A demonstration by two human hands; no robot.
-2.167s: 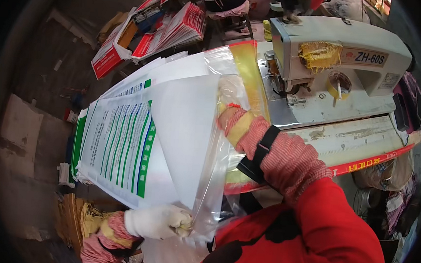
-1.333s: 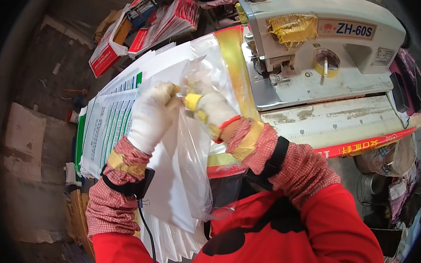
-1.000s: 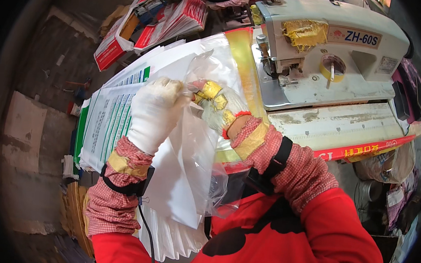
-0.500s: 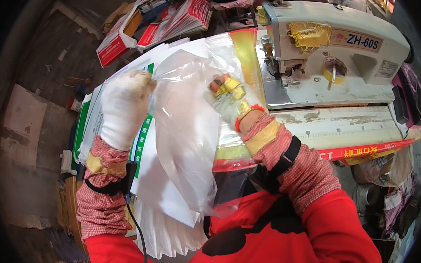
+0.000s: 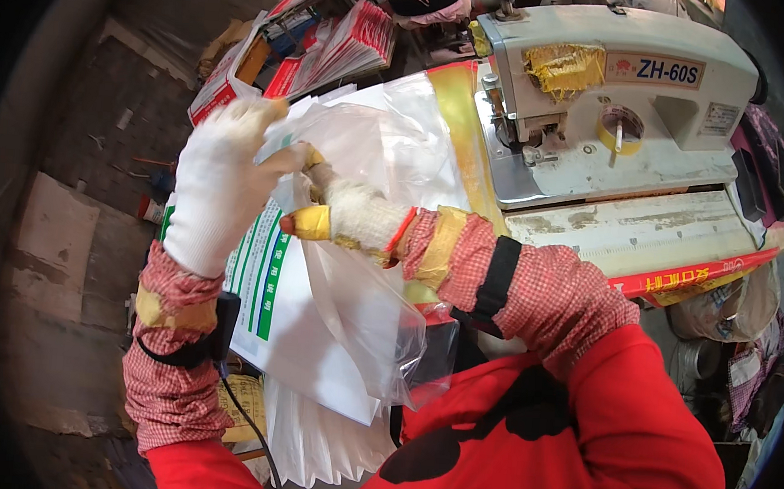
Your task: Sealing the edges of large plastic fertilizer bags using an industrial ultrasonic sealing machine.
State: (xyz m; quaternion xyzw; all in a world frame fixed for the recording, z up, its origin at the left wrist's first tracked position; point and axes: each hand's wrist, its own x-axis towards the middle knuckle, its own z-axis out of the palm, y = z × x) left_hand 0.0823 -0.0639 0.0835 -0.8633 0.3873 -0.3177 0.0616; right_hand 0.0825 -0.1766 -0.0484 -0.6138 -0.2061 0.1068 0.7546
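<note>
A clear plastic bag [image 5: 344, 287] lies loosely over white printed sacks [image 5: 298, 347] with green and blue print. My left hand [image 5: 224, 169], in a white knit glove, is over the bag's left side, its thumb spread away from the fingers and pointing right. My right hand [image 5: 353, 215], in a glove with yellow tape on the fingertips, reaches left across the bag. Its thumb and forefinger are apart, and the forefinger meets the left thumb at the film's edge. Whether any film is pinched between the hands is hard to make out.
A white sewing machine [image 5: 620, 97] stands at the right, a tape roll [image 5: 620, 131] on its side. Its bed board [image 5: 611, 237] has a red front edge. Folded red-and-white sacks [image 5: 346, 50] are stacked at the back. A black cable [image 5: 257, 426] hangs by my left forearm.
My right hand has swung left across the plastic bag to meet the left hand. My left hand has risen slightly, its fingers opening from a closed shape. The bag's upper part has shifted.
</note>
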